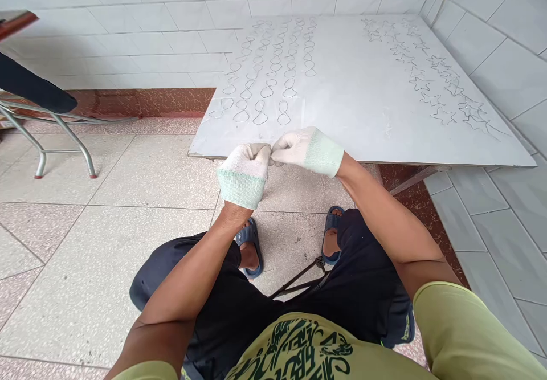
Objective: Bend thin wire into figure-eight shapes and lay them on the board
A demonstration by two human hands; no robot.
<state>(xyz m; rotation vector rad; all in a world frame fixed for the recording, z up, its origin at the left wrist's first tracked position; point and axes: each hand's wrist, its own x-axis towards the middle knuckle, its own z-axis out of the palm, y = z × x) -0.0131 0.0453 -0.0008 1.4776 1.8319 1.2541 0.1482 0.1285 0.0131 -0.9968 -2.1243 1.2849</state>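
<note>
So there's a thin wire [270,151], mostly hidden by fingers, right by the worktop's [350,112] front edge, a bit left of its middle. Gloved left hand [244,169] and right hand [301,147] both have it in a tight pinch, fingertips pretty much meeting. Past them, figure-eight wire loops [276,66] run in columns up to the back edge, and wire stars [423,84] line the right edge.

The figure-eights [283,111] at twelve o'clock and stars [444,116] at two look like thin metal wire, though distance blurs their finish. The tabletop [350,112] is smooth, faintly glossy; the gloves [244,174], matt knit cloth; eleven-o'clock wall tiles [192,15], glazed; nine-o'clock seat legs [86,156], shiny metal tubing.
</note>
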